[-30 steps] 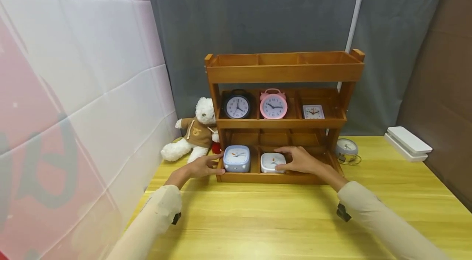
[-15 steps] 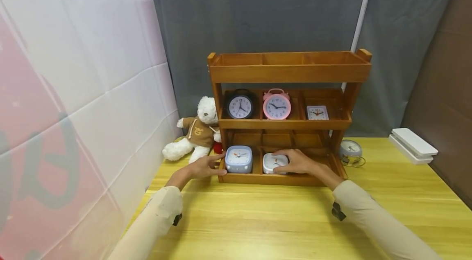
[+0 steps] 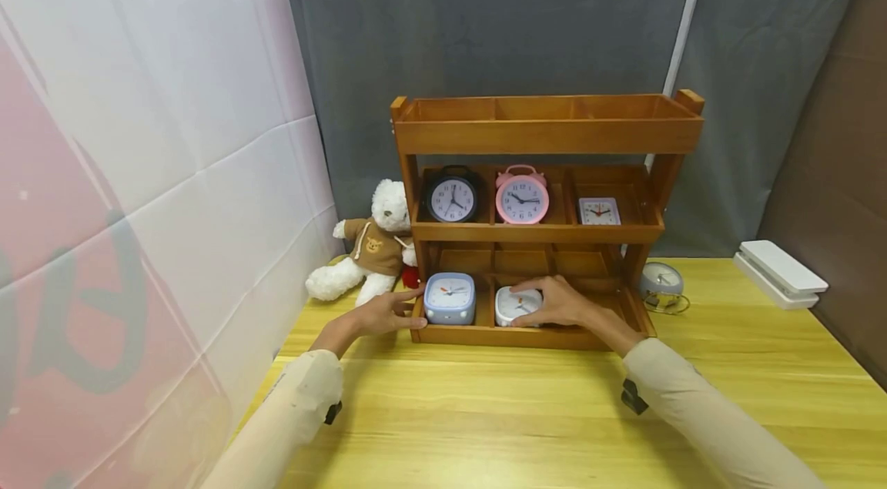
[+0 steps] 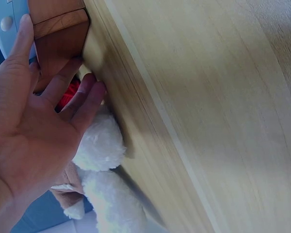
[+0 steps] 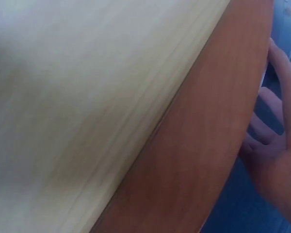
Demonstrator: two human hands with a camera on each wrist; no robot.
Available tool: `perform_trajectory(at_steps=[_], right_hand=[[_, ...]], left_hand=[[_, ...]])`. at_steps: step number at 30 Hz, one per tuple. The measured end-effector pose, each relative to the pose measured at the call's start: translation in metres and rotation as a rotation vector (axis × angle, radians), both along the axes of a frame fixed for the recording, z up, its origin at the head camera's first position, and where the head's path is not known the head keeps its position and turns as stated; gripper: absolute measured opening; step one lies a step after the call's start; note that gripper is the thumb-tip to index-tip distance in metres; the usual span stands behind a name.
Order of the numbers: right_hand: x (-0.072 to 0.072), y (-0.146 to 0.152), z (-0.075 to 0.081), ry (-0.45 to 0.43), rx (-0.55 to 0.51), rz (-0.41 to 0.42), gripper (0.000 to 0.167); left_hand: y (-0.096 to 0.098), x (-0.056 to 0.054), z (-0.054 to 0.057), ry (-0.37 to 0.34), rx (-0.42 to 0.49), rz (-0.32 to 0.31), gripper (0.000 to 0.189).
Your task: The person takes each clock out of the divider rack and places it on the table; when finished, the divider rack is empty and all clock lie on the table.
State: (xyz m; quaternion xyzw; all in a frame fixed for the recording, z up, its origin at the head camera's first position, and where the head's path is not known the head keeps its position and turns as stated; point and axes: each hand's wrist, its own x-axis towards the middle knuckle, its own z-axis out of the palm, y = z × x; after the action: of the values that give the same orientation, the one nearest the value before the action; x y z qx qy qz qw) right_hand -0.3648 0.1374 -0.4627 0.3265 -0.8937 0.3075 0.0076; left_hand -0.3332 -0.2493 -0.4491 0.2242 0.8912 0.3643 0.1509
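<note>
Low in the wooden shelf, the white rounded-square clock lies left of the right hand, whose curled fingers grip it, while the left hand, loosely spread, holds nothing

- The head view is bright and even, with pale glare low on the table
- Soft shadows lie inward of the left sleeve and right sleeve
- The lower tier of the wooden shelf sits dimmer
- Both wrist views look bluish and softer (the right one bows the shelf's front board)
</note>
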Motion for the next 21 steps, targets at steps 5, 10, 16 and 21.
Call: perform_trajectory(at_steps=[5,10,16,21], right_hand=[[0.0,0.003,0.007,0.055,-0.037,-0.03,0.06],[0.007,0.007,0.023,0.07,-0.062,-0.06,0.057],[0.017,0.018,0.04,0.087,-0.051,-0.066,0.058],[0.027,0.035,0.049,0.154,-0.042,-0.015,0.057]], left_hand=[[0.0,0.0,0.003,0.0,-0.01,0.012,0.079],[0.0,0.0,0.004,-0.001,-0.015,0.012,0.078],[0.002,-0.001,0.002,0.002,-0.009,0.002,0.078],[0.002,0.001,0.001,-0.007,-0.01,0.013,0.078]])
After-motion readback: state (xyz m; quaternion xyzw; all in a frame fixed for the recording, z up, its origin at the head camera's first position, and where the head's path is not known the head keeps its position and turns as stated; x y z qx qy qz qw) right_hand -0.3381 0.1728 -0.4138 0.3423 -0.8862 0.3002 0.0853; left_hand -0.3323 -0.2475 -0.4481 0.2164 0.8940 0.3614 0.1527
